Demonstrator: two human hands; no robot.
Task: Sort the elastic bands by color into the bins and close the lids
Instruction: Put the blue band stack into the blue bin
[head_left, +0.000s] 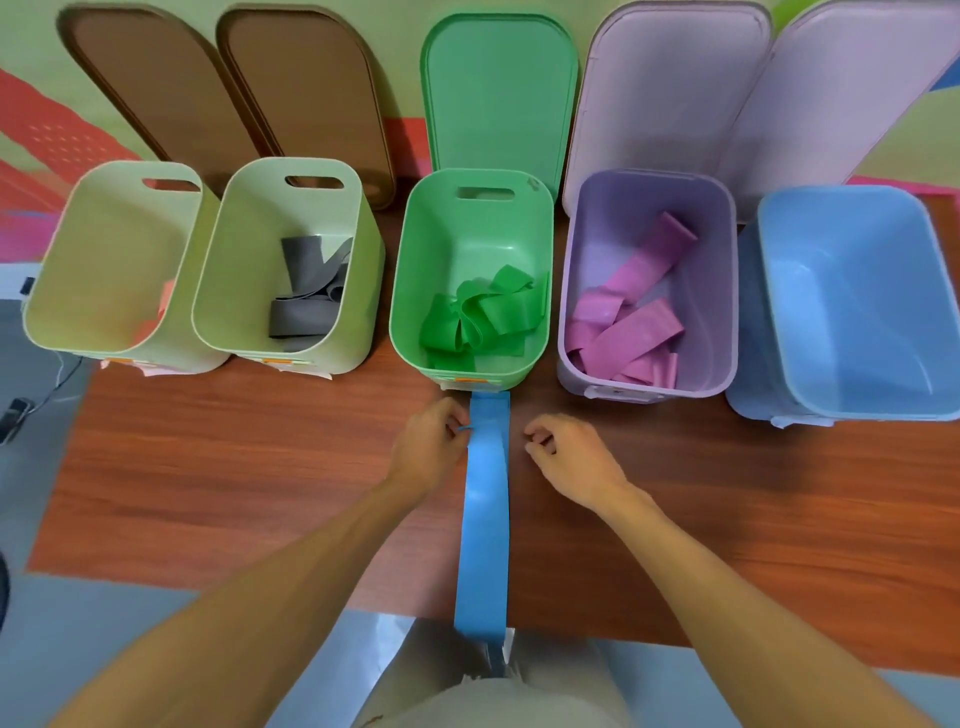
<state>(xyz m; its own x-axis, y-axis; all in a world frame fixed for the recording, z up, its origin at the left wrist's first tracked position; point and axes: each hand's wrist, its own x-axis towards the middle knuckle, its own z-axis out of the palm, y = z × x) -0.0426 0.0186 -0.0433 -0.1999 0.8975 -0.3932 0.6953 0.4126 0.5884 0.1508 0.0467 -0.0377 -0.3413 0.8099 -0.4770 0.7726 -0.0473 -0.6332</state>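
A long blue elastic band (485, 519) lies stretched from the green bin's front down over the table's near edge. My left hand (428, 449) pinches its left edge near the top. My right hand (569, 457) hovers just right of the band, fingers curled, holding nothing. Five open bins stand in a row: a pale green bin (62, 270) with a bit of salmon band, a second pale green bin (228, 270) with grey bands, a green bin (410, 270) with green bands, a lilac bin (727, 291) with pink bands, and a blue bin (857, 312) with nothing in it.
Lids lean against the wall behind the bins: two brown lids (166, 88), a green lid (498, 88), two lilac lids (675, 88). The wooden table (234, 467) ends close to my body. A dark object with a cable (15, 410) lies on the floor at left.
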